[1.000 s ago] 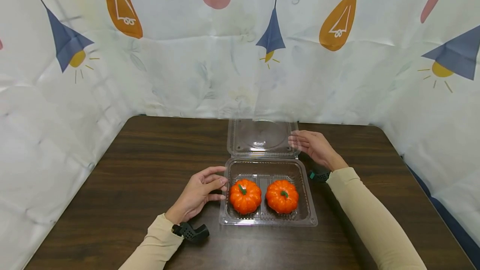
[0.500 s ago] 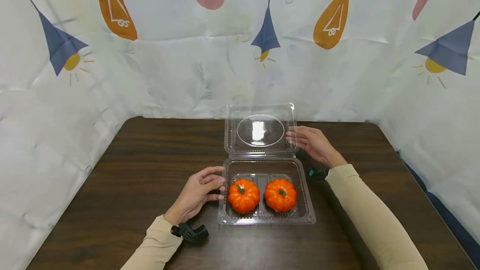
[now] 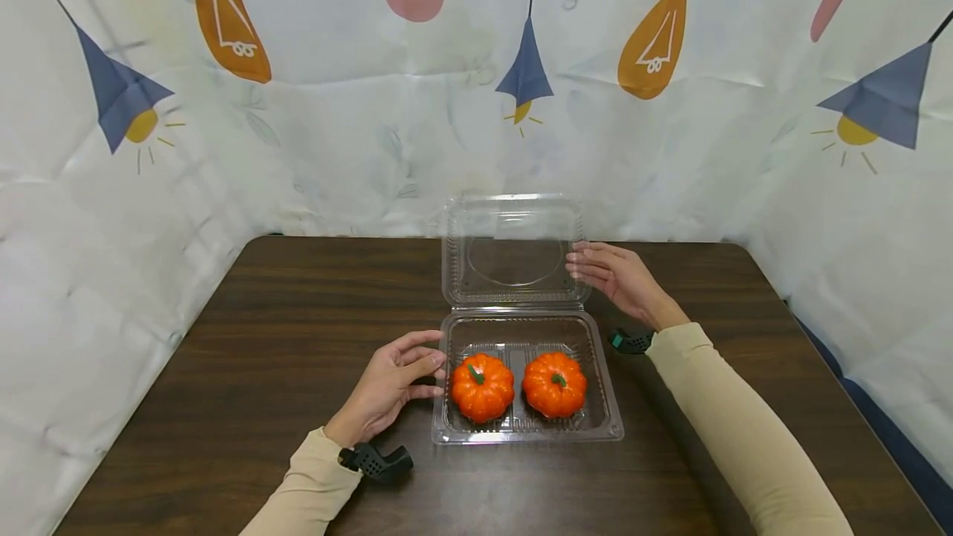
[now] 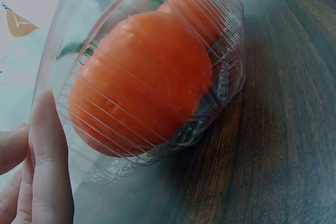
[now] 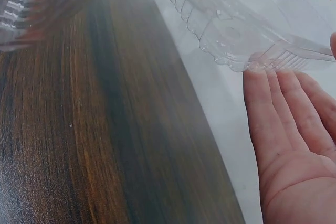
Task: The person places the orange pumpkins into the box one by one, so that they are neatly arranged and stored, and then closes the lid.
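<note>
The clear container base [image 3: 527, 438] rests on the table [image 3: 223, 395]; inside, the left pumpkin [image 3: 482, 389] sits beside the right pumpkin [image 3: 554, 385]. The left hand [image 3: 390, 383], grip loosely extended, touches the base's left wall; the right hand [image 3: 629, 284], grip straight-fingered and unclosed, touches the tilted lid [image 3: 514, 259].

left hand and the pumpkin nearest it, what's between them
The clear ribbed side wall of the plastic container stands between the left hand and the nearest pumpkin. The left wrist view shows it, with the pumpkin visible through it.
</note>
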